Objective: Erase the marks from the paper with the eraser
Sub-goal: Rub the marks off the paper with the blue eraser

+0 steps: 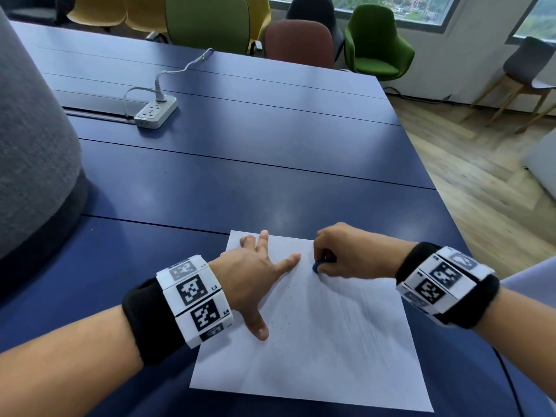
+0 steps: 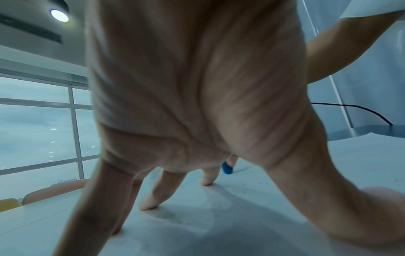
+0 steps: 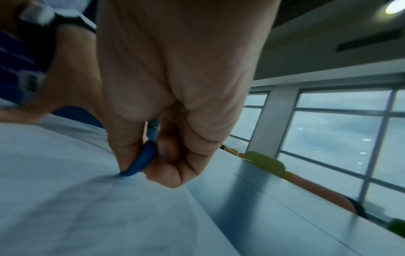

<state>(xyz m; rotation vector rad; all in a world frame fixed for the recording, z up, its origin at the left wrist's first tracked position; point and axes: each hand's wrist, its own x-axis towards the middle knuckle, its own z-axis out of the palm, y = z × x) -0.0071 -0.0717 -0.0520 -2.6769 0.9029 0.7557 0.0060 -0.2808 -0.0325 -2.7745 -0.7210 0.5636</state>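
A white sheet of paper (image 1: 316,350) lies on the blue table (image 1: 240,176) in front of me, with faint pencil streaks and dark eraser crumbs on it. My left hand (image 1: 255,272) lies spread on the sheet's upper left part, its straight fingers (image 2: 151,201) pressing the paper (image 2: 219,225) flat. My right hand (image 1: 346,254) pinches a small blue eraser (image 1: 319,265) between thumb and fingers near the sheet's upper right edge. In the right wrist view the eraser (image 3: 142,160) touches the paper (image 3: 65,199) with its lower tip. The left wrist view shows the eraser (image 2: 227,168) beyond my fingers.
A white power strip (image 1: 155,112) with a plugged cable sits at the table's far left. A grey upholstered shape (image 1: 33,145) rises at the left edge. Green, yellow and brown chairs (image 1: 299,42) stand behind the table. The table's right edge (image 1: 421,158) drops to wooden floor.
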